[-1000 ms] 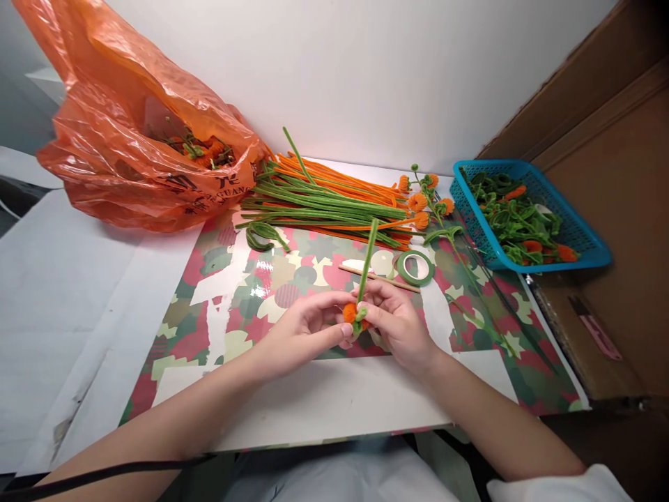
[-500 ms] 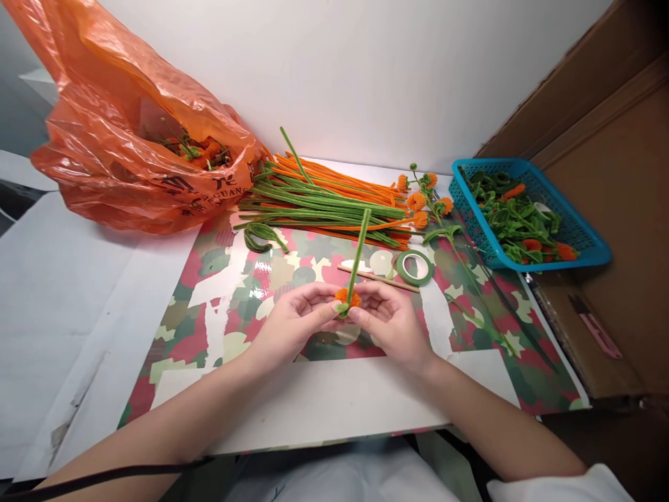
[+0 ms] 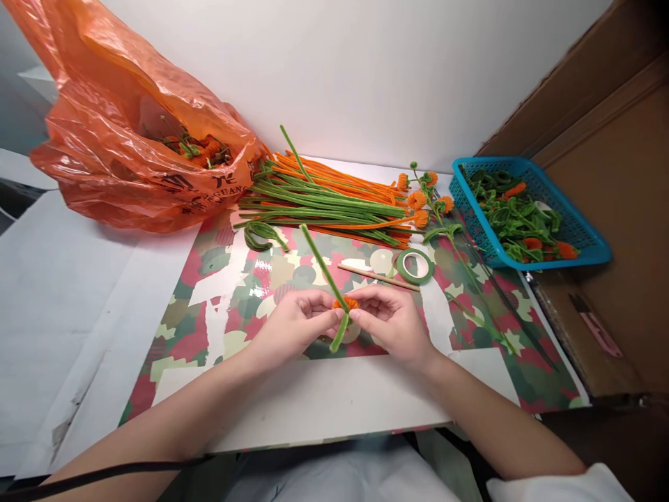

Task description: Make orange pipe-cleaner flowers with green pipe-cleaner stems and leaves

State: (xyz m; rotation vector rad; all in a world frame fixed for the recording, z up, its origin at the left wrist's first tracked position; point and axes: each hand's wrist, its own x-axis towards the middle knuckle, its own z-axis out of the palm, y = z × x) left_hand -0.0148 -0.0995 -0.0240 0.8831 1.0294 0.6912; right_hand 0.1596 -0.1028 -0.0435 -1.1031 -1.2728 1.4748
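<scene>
Between my two hands, above the front half of the table, is a small orange fuzzy flower (image 3: 343,304) with a green pipe cleaner (image 3: 323,266) across it. One end of the pipe cleaner slants up and to the left; a short end points down toward me. My left hand (image 3: 306,317) pinches the flower from the left with thumb and fingers. From the right, my right hand (image 3: 389,319) presses its thumb against the spot where the green pieces cross. The fingers partly cover the flower. Just beyond the hands lies a thin wooden stick (image 3: 379,277).
A roll of green tape (image 3: 415,267) lies by the stick. Behind are bundles of green and orange pipe cleaners (image 3: 329,202), an orange plastic bag (image 3: 151,153) at left, finished orange flowers on stems (image 3: 417,201), and a blue basket (image 3: 533,209) of green and orange pieces at right.
The green pipe cleaner's long end has swung from nearly upright to leaning left, and a short end now sticks out toward me. Both hands stay in almost the same place.
</scene>
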